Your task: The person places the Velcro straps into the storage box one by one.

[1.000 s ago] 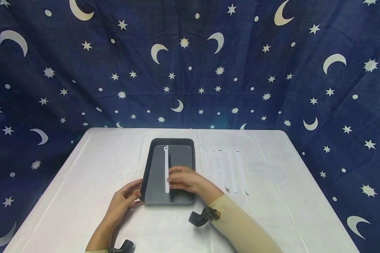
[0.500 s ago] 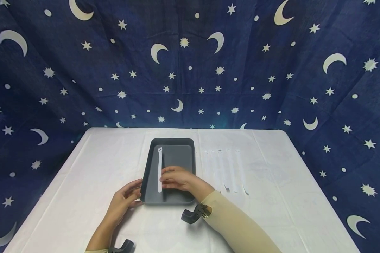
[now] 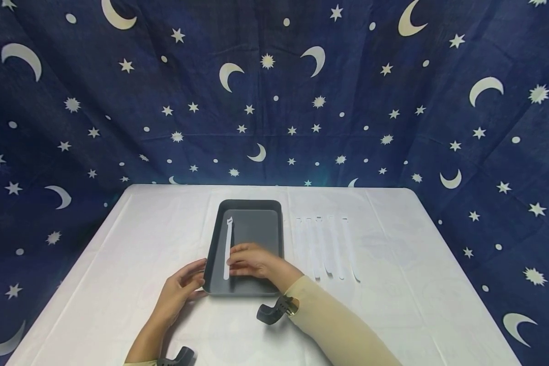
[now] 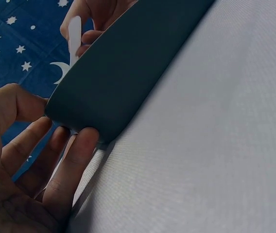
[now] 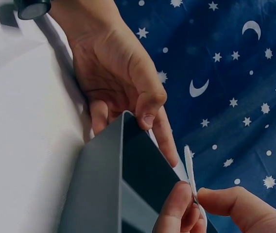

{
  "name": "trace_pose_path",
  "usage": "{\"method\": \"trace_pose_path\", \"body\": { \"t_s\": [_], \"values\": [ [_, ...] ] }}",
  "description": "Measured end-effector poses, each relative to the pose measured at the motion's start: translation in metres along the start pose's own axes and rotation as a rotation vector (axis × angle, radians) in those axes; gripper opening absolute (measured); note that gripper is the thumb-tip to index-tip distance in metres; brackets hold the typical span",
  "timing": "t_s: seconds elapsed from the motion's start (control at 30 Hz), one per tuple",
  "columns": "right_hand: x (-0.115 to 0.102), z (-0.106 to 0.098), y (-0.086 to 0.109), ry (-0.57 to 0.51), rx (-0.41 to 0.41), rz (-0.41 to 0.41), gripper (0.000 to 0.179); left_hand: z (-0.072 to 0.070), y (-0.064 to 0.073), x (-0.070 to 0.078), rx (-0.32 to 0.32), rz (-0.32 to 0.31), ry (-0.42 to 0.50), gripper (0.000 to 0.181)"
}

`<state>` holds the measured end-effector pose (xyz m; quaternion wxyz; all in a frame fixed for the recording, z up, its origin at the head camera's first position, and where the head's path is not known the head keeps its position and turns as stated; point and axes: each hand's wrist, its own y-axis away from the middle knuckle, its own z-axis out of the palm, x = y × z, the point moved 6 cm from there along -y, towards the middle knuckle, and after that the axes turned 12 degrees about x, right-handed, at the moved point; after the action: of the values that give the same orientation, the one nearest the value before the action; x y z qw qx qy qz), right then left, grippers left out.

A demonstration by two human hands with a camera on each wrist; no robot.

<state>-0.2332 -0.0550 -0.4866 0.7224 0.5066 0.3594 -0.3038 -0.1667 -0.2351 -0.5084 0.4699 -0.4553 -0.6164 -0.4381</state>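
Note:
A white hook-and-loop cable tie (image 3: 227, 244) with a slotted head stands out against the dark grey tray (image 3: 258, 226) in the head view. My right hand (image 3: 253, 262) pinches it near its lower end, between thumb and fingers, over the tray's left half. The right wrist view shows the tie (image 5: 190, 165) edge-on in that pinch. My left hand (image 3: 178, 290) holds the tray at its near left corner. In the left wrist view its fingers (image 4: 82, 145) lie against the tray's outer wall (image 4: 113, 73). Whether the tie touches the tray floor I cannot tell.
To the right of the tray, several white cable ties (image 3: 336, 249) lie side by side on the white tablecloth (image 3: 407, 264), some with curled ends. A dark blue curtain (image 3: 274, 112) with moons and stars hangs behind the table.
My right hand has carried the cable tie leftward across the tray, and the tie now tilts slightly with its head to the right. My left hand and the tray have stayed in place.

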Motion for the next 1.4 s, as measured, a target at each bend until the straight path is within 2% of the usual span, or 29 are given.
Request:
{"method": "trace_pose_path", "body": {
  "t_s": [0.33,0.83,1.13,1.3,1.4],
  "values": [
    [0.009,0.007,-0.005,-0.014,0.024,0.034,0.028,0.0,0.001,-0.001,0.003,0.007,-0.004,0.055],
    [0.01,0.016,-0.015,0.027,0.018,-0.002,0.023,0.0,0.0,-0.001,-0.013,0.029,-0.002,0.054],
    [0.006,0.018,-0.015,0.062,0.028,0.004,0.03,0.0,-0.002,-0.002,-0.004,0.015,-0.012,0.055],
    [0.005,0.017,-0.017,0.129,0.057,-0.037,0.027,0.0,-0.003,-0.002,0.01,0.004,-0.036,0.055],
    [0.004,0.016,-0.017,0.182,0.081,-0.089,0.026,0.001,-0.003,-0.002,0.016,0.0,-0.044,0.055]
  ]
}}
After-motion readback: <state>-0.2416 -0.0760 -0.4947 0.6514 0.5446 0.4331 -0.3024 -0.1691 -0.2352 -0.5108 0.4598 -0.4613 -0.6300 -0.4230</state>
